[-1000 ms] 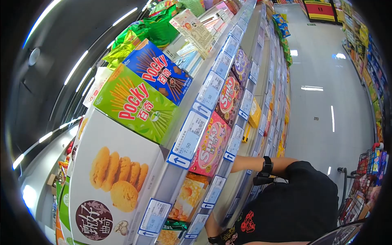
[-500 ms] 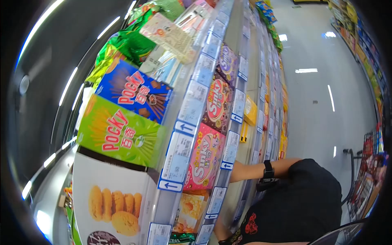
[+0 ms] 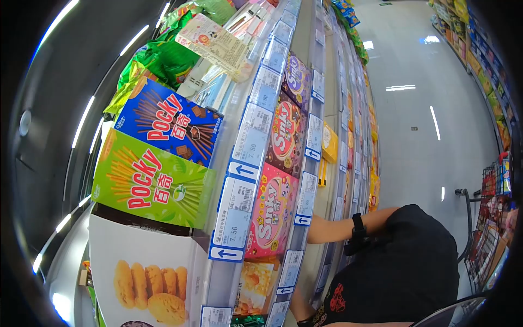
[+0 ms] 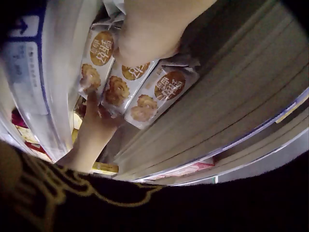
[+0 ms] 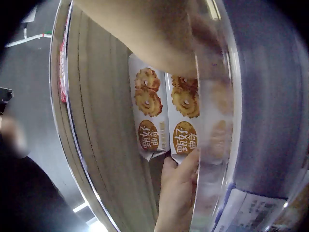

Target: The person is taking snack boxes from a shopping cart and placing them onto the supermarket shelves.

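Whitish packs of cookies, printed with round cookies and a brown oval, lie side by side on a shelf in the left wrist view. My left hand covers their upper ends. From the lower left my right hand grips the near ends, a digit over a pack's front. In the right wrist view the left hand has its thumb on a cookie pack behind the clear shelf front, while the right hand crosses above. Both hands are hidden behind the shelf in the head view, leaving only forearms.
Clear price-tag rails edge the shelves. Above stand green and blue Pocky boxes and a white cookie carton. Sinky boxes fill the tier below. A shopping cart stands in the aisle.
The head view has turned, so the shelf goods sit further left and lower in it. Both forearms stay reached into the lower shelf, with little movement.
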`<move>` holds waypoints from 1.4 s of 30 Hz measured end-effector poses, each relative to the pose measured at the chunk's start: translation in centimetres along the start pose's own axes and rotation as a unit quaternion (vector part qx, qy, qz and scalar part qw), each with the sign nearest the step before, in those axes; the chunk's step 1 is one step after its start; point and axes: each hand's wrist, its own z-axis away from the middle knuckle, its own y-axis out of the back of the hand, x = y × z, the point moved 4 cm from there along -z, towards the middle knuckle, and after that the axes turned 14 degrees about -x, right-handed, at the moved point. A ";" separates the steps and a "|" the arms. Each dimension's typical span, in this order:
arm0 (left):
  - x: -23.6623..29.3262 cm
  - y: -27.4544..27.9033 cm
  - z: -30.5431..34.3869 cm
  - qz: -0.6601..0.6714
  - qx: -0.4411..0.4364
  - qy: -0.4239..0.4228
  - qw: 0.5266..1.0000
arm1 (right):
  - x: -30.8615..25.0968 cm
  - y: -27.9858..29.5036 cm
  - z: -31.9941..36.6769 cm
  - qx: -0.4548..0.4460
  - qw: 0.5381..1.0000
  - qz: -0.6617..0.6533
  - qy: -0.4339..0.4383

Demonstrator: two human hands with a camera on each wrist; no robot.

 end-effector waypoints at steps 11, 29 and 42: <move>-0.6 0.1 -1.6 -0.074 0.005 -0.013 0.997 | -1.1 2.3 0.1 -0.055 0.988 -0.140 0.036; -1.0 0.3 -2.9 -0.145 0.014 -0.011 0.989 | -0.5 1.7 -0.6 -0.045 0.983 -0.172 0.043; -1.9 0.1 -3.5 -0.195 0.025 -0.026 0.980 | -0.3 1.1 -1.3 0.020 0.981 -0.164 0.097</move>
